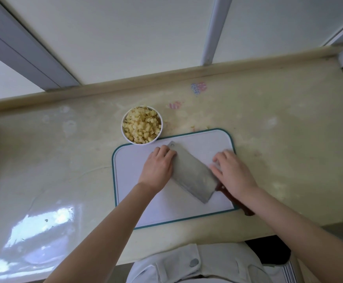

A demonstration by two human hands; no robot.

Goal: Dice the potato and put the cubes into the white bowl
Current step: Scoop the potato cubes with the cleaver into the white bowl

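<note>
Now, over the cutting board (207, 144), lift right hand (235, 174) and left hand (158, 168) slowly off the flat-lying cleaver (191, 176), both resting open, gripping nothing. At the board's far left corner, leave potato cubes (142, 125) heaped in the white bowl (146, 142).

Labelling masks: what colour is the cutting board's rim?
Teal, around a white cutting board, clearest in the head view.

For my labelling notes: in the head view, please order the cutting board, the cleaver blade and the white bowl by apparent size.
1. cutting board, clearly the largest.
2 and 3. cleaver blade and white bowl look nearly alike. The blade is partly hidden, so I do not rank these two.
</note>
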